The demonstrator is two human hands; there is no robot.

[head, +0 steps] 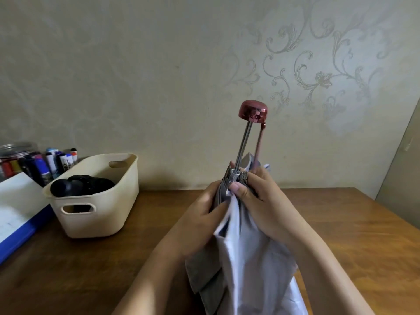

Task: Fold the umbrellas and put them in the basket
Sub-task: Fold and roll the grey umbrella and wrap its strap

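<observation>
I hold a pale lilac umbrella [247, 253] upright over the table, its grey inner side showing and its canopy hanging loose. Its metal shaft rises to a dark red cap-shaped handle [252, 110]. My left hand [204, 214] grips the gathered fabric and ribs from the left. My right hand [256, 201] grips them from the right, thumb pressed near the runner. A cream plastic basket [100, 214] stands at the left of the table. A folded black umbrella [79, 185] lies inside it.
A wooden table [341, 223] stands against a patterned wall. Behind the basket stand several marker pens [47, 164] and a clear jar [16, 153]. A blue folder with white paper [16, 214] lies at the far left edge. A door frame shows at the right.
</observation>
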